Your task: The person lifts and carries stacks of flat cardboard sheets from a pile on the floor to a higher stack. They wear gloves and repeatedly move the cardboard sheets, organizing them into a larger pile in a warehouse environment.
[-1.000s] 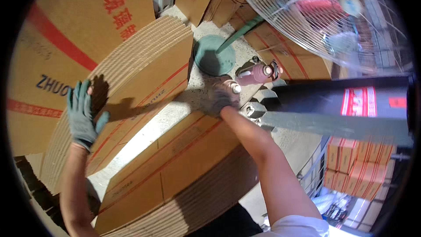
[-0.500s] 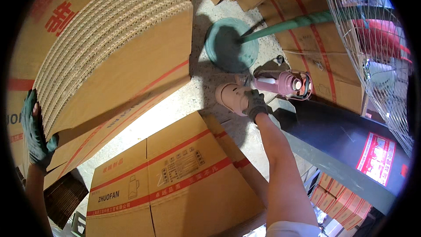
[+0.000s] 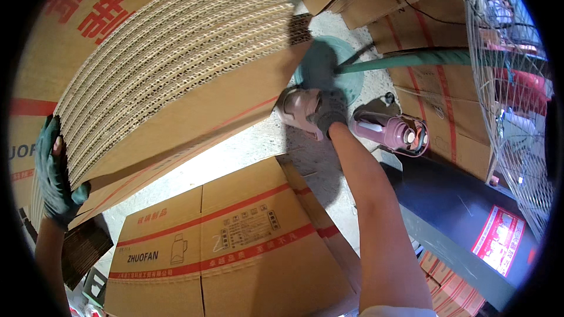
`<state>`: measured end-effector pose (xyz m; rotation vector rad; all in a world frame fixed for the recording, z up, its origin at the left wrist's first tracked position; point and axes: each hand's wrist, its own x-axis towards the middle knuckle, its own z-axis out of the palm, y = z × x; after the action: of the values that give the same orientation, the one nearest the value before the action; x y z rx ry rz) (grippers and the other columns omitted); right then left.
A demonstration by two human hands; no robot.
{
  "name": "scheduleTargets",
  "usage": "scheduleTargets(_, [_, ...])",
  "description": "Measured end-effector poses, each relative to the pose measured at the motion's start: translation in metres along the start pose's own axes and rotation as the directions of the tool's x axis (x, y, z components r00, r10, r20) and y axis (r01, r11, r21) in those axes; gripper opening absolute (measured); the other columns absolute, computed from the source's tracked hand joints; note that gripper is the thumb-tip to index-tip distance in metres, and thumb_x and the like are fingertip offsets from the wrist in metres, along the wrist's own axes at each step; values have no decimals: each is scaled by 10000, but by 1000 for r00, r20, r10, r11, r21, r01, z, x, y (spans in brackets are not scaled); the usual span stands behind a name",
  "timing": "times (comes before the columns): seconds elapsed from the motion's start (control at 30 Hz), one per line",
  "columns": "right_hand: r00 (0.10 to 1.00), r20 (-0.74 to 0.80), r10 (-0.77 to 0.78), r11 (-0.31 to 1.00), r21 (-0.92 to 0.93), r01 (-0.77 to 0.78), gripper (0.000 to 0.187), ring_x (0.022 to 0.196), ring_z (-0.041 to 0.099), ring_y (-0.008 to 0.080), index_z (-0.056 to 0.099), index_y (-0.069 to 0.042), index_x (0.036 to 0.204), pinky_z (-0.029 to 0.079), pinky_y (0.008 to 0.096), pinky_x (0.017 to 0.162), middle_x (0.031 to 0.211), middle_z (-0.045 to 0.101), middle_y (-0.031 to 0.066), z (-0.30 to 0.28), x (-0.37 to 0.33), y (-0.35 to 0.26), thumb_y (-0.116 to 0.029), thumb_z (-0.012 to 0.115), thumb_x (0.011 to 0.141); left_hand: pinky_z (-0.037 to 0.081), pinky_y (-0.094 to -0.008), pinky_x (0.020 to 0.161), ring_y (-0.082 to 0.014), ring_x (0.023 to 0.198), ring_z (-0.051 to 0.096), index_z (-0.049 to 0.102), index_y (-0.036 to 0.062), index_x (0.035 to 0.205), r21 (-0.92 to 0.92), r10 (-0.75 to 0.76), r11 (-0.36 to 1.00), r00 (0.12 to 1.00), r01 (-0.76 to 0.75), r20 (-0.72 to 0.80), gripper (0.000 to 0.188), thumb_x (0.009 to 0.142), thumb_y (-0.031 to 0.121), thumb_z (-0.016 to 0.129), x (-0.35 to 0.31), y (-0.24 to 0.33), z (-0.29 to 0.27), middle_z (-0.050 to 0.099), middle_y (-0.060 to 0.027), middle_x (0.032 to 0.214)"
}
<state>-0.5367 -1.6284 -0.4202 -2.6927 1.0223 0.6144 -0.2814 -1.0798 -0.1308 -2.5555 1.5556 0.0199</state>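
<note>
A thick stack of flattened cardboard cartons stands tilted at the left, its corrugated edges fanned out. My left hand, in a dark green glove, grips the stack's lower left corner, thumb round the front. At the centre, my right hand, in a grey glove, is closed on a pink vacuum flask lying tilted beside the stack's right end. Part of that flask is behind the hand. To its right, a second pink vacuum flask with a handle lies on its side on the floor.
A round green base with a green pole stands beyond my right hand. A printed carton lies in front of me. A dark metal surface and a wire guard are at the right. More cartons lean behind.
My right hand and the pink flask have moved left toward the cardboard stack. The stack's far end has shifted right, now partly over the green base. My left hand keeps its grip.
</note>
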Motion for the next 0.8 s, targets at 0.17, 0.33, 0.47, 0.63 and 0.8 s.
scheduleTargets(0.17, [1000,-7,-28,986,167,28,634,1246,566,352,626,-50,1280,410,471,1079,1266,629,237,-43,54,-61,-464,689,805,282,-538,1170,-415,1469,302,201,250,1595,-60,-9,998,1000,8,-9,862,920,700,494,4,-1,1,269,-208,1604])
scheduleTargets(0.33, [998,-56,-41,967,251,53,604,1255,559,348,617,-36,1286,407,469,1081,1284,620,230,-53,90,-100,-441,655,839,285,-542,1166,-412,1460,317,211,236,1591,-65,21,998,1000,-22,-7,876,909,691,522,4,-6,2,286,-212,1595])
scheduleTargets(0.47, [996,-89,-6,965,261,30,582,1263,552,345,611,-25,1291,405,468,1082,1298,612,225,-54,106,-112,-422,627,867,324,-579,1120,-458,1388,412,325,154,1542,-78,20,997,996,-27,-85,890,875,690,573,3,-5,4,406,-233,1523])
scheduleTargets(0.63, [981,-153,120,928,367,-57,554,1272,545,342,603,-11,1297,402,467,1084,1315,603,219,-61,90,-102,-399,593,901,358,-580,1089,-468,1358,453,355,100,1509,-95,63,992,982,-81,-176,839,902,633,584,10,-2,2,444,-256,1487])
scheduleTargets(0.8, [979,-104,-175,900,387,201,513,1279,531,336,553,-5,1342,408,454,1076,1342,582,200,-38,-56,-71,-338,562,951,313,-546,1143,-435,1407,404,384,106,1504,-181,52,980,984,-84,-172,794,908,580,608,13,4,-11,420,-240,1517])
